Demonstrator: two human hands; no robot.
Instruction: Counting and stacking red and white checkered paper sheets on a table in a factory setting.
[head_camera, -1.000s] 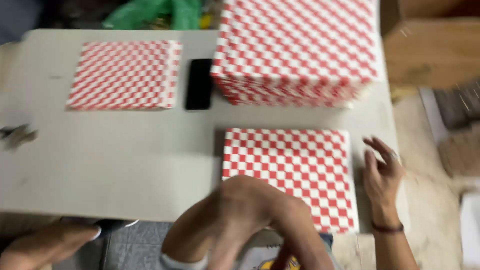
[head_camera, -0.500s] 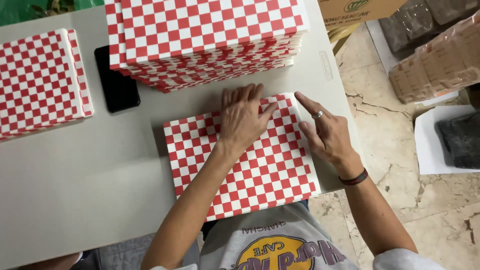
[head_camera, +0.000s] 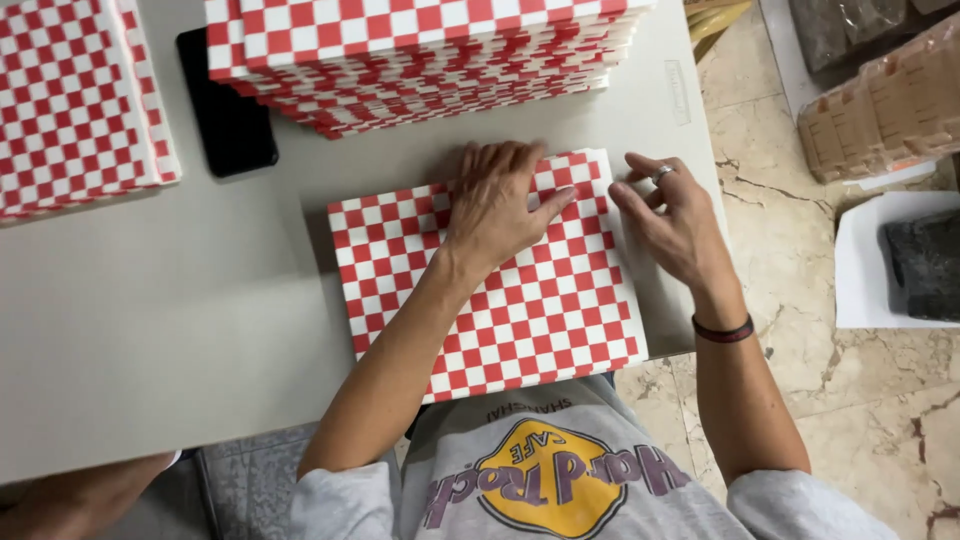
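A flat red-and-white checkered sheet lies on the grey table right in front of me. My left hand presses flat on its upper middle, fingers spread toward the far edge. My right hand rests at the sheet's upper right edge, fingers curled at the border, with a ring on one finger and a dark band on the wrist. Neither hand grips anything. A tall stack of the same checkered sheets stands just beyond the sheet.
A second, lower checkered pile sits at the far left, with a black phone between the two piles. The table's right edge is close to my right hand; beyond it lie stone floor, brown trays and a white tray.
The view has steadied and come closer. My left hand came from near my body onto the sheet's upper part; my right hand moved from the sheet's lower right side to its upper right edge.
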